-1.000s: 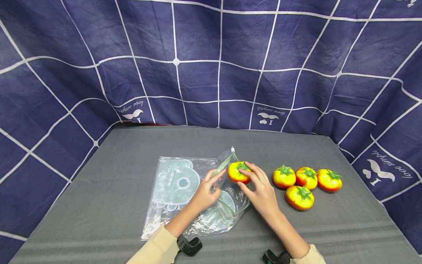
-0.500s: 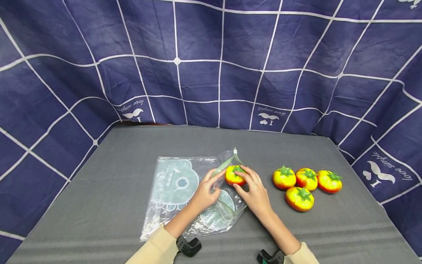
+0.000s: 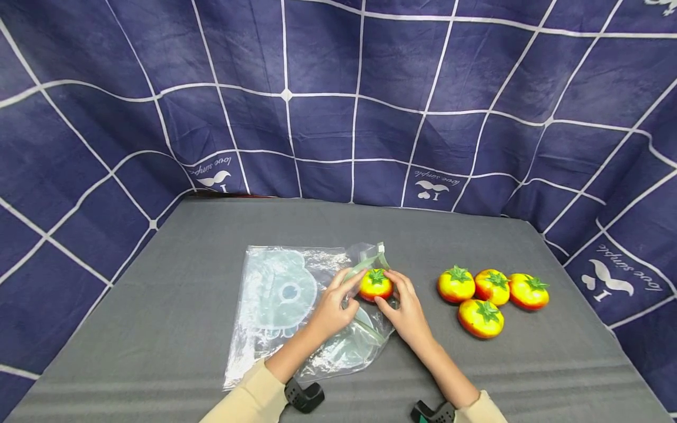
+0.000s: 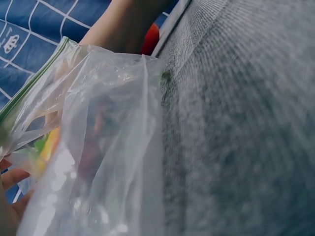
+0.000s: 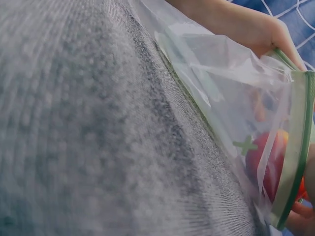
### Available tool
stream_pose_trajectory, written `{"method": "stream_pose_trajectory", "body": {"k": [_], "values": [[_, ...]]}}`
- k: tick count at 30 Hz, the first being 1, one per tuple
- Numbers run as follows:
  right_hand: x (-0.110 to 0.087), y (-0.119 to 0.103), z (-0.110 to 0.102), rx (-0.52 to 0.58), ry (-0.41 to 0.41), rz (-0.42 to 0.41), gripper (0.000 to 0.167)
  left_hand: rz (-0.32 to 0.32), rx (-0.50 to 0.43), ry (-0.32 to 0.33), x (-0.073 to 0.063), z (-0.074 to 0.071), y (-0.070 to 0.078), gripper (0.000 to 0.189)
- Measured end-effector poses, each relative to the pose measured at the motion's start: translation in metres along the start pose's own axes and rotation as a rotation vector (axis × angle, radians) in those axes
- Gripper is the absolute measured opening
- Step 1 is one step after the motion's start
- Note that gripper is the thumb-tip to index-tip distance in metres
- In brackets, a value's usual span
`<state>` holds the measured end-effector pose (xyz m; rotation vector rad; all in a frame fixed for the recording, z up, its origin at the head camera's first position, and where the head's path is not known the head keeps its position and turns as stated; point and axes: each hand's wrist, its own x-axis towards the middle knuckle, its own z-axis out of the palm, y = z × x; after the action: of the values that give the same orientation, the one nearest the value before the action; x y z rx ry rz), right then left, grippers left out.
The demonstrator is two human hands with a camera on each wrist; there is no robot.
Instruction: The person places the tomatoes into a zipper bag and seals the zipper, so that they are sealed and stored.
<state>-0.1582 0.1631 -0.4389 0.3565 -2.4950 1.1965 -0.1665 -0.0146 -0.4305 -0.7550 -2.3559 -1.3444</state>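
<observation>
Right-hand grip (image 3: 406, 310) holds a yellow-red fruit (image 3: 375, 288) inside the mouth of a clear plastic bag (image 3: 349, 353); left-hand grip (image 3: 332, 308) pinches the bag's green-edged rim. Four similar fruits (image 3: 480, 320) lie rightward on the grey worktop (image 3: 539, 364).

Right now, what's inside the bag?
A yellow-red fruit, held by the right hand, is at least partly inside; the right wrist view shows it through the clear bag. Whatever the left hand covers in the head view can't be seen there.
</observation>
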Motion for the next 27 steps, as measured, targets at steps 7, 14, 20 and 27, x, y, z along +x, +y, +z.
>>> {"method": "stream_pose_trajectory", "body": {"k": [7, 14, 20, 27], "values": [[0.003, -0.004, 0.005, 0.071, -0.004, 0.082, 0.052, 0.033, 0.016, -0.001, 0.0, 0.002, 0.001, 0.062], [0.013, -0.009, 0.011, 0.066, -0.062, 0.071, 0.053, 0.053, -0.009, 0.011, -0.001, 0.004, 0.002, 0.062], [0.016, -0.01, 0.018, 0.097, -0.089, 0.063, 0.054, 0.043, -0.024, -0.003, -0.002, 0.003, 0.004, 0.062], [0.016, -0.006, 0.019, 0.166, -0.133, 0.056, 0.053, 0.052, -0.047, 0.008, -0.002, 0.004, 0.003, 0.063]]}}
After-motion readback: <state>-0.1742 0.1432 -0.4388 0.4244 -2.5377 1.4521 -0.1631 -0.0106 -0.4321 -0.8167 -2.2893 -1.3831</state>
